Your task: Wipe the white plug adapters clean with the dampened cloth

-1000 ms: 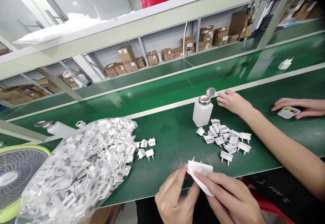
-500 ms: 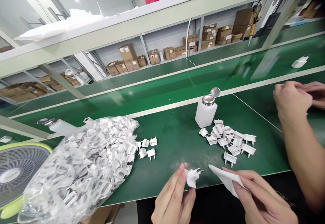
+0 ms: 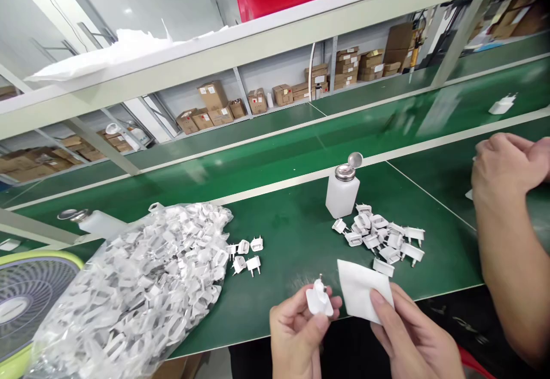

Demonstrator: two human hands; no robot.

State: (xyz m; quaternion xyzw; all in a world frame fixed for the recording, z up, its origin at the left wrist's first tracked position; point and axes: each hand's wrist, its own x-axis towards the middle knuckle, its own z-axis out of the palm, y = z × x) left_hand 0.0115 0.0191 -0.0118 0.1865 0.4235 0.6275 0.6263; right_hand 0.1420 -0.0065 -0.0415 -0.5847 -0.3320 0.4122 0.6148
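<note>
Look at the left hand (image 3: 297,327), fingers pinching a light, stiff plastic plug (image 3: 318,300) by its body, clear of the prongs, while the right hand (image 3: 415,333) has its fingers pinched on a soft, floppy white wipe (image 3: 364,290).

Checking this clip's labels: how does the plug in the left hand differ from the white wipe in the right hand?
The plug adapter is rigid and chunky with a metal pin pointing up; the wipe is a thin, flat square sheet. The left hand grips the plug adapter's body; the right hand holds the wipe's lower edge. Both are white.
</note>
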